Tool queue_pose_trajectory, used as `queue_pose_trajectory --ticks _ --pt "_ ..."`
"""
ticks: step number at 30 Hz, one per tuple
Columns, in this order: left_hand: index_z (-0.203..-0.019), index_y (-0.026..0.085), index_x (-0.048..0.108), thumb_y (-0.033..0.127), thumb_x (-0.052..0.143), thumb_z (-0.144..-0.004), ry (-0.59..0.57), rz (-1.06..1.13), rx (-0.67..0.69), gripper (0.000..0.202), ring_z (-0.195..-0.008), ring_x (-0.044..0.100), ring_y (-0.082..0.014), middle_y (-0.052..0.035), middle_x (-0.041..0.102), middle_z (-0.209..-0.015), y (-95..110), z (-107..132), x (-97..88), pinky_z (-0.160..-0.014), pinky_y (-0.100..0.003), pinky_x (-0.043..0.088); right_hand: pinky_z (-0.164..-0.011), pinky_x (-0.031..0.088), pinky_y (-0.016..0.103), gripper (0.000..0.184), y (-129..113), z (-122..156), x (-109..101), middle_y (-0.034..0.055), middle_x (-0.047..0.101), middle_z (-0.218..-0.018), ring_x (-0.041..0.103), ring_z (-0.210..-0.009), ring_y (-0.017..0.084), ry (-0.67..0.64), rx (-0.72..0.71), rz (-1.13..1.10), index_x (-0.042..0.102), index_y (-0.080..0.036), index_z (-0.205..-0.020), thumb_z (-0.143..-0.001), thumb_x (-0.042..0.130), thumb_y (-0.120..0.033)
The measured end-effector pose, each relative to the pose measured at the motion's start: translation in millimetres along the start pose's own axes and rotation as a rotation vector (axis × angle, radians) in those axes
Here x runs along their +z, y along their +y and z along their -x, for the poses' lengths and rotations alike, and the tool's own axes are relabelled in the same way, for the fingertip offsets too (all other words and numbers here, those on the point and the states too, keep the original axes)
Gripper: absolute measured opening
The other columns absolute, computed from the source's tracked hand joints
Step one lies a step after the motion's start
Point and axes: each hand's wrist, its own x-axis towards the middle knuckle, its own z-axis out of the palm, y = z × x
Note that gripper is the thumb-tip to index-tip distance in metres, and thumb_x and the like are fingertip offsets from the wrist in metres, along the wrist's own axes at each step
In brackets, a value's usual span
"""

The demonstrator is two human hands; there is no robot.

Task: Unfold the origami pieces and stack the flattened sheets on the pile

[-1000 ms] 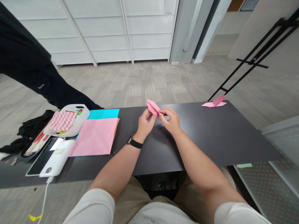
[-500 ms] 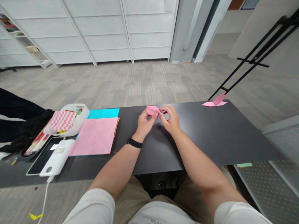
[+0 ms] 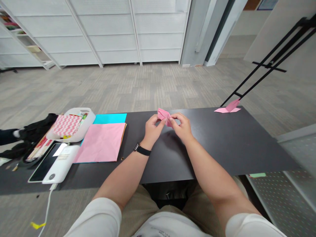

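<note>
A small folded pink paper [image 3: 163,114] is held up between both hands, just above the far edge of the dark table [image 3: 212,148]. My left hand [image 3: 153,129] pinches its left side, thumb in front and fingers behind. On the other side my right hand [image 3: 182,126] grips it the same way, and the two thumbs come close together at its middle. The fingers partly hide the lower folds. Another folded pink paper piece [image 3: 228,108], with a raised flap, stands near the table's far right corner.
Left of my hands lies a stack of pink paper [image 3: 102,143] with a blue sheet [image 3: 111,118] under it. Beyond are a white basket [image 3: 87,120], a tablet [image 3: 43,168] and a white power bank [image 3: 60,164] with a cable. A black metal stand [image 3: 266,65] rises behind the right corner.
The folded paper has turned in my fingers: its upper part now points up higher and its lower part shows below the thumbs. Both hands stay in nearly the same place.
</note>
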Motion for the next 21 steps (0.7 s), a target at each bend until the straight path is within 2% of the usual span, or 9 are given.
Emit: queue_pose_trajectory --ticks 2,3,5,7,11,16,21 --pt "-0.095 0.020 0.077 0.047 0.075 -0.096 0.020 -0.002 -0.015 0.027 -0.093 0.072 -0.0198 -0.0061 0.078 -0.097 0.9 -0.5 -0.4 -0.094 -0.035 0.059 -0.086 0.058 0.039 0.008 1.6 0.1 1.2 0.0034 0.075 -0.092 0.071 -0.086 0.021 -0.012 -0.020 0.009 0.072 -0.026 -0.097 -0.098 0.066 -0.031" --pt "-0.093 0.020 0.076 0.047 0.075 -0.096 0.036 -0.002 -0.029 0.028 -0.092 0.071 -0.0194 -0.0056 0.077 -0.095 1.3 -0.7 -0.5 -0.092 -0.034 0.059 -0.088 0.059 0.040 0.010 2.3 0.3 1.9 0.0040 0.076 -0.096 0.071 -0.088 0.022 -0.016 -0.039 0.016 0.072 -0.026 -0.104 -0.096 0.068 -0.030" --pt "-0.090 0.020 0.075 0.048 0.075 -0.095 0.066 0.005 -0.063 0.029 -0.088 0.070 -0.0185 -0.0046 0.076 -0.091 2.3 -1.1 -0.5 -0.088 -0.032 0.059 -0.092 0.060 0.043 0.028 3.7 0.9 3.4 0.0057 0.076 -0.104 0.072 -0.095 0.024 -0.027 -0.076 0.038 0.070 -0.027 -0.119 -0.091 0.073 -0.028" --pt "-0.088 0.019 0.074 0.047 0.075 -0.095 0.082 0.019 -0.092 0.028 -0.085 0.070 -0.0176 -0.0038 0.076 -0.088 3.5 -1.5 -0.3 -0.084 -0.030 0.058 -0.094 0.060 0.045 0.037 5.2 1.6 4.5 0.0065 0.075 -0.108 0.072 -0.098 0.025 -0.041 -0.099 0.056 0.068 -0.028 -0.127 -0.090 0.074 -0.027" --pt "-0.092 0.019 0.075 0.044 0.076 -0.094 0.077 0.055 -0.115 0.025 -0.084 0.071 -0.0171 -0.0041 0.077 -0.090 5.1 -2.4 0.4 -0.084 -0.030 0.058 -0.093 0.061 0.044 0.031 6.6 2.2 4.4 0.0059 0.076 -0.106 0.073 -0.096 0.024 -0.023 -0.110 0.081 0.069 -0.028 -0.124 -0.093 0.071 -0.027" --pt "-0.096 0.018 0.076 0.042 0.076 -0.093 0.070 0.075 -0.126 0.024 -0.086 0.073 -0.0180 -0.0055 0.079 -0.094 2.1 -3.1 0.4 -0.085 -0.031 0.059 -0.088 0.059 0.040 0.013 2.0 2.9 1.6 0.0067 0.076 -0.100 0.072 -0.094 0.024 -0.022 -0.186 0.152 0.075 -0.026 -0.106 -0.098 0.065 -0.025" --pt "-0.102 0.018 0.077 0.044 0.078 -0.092 0.075 0.166 -0.183 0.028 -0.089 0.075 -0.0194 -0.0064 0.079 -0.095 -3.5 -4.0 1.7 -0.088 -0.032 0.060 -0.090 0.058 0.042 0.017 -2.8 4.1 -0.3 0.0078 0.077 -0.102 0.072 -0.096 0.026 -0.001 -0.187 0.231 0.078 -0.027 -0.110 -0.101 0.064 -0.030"
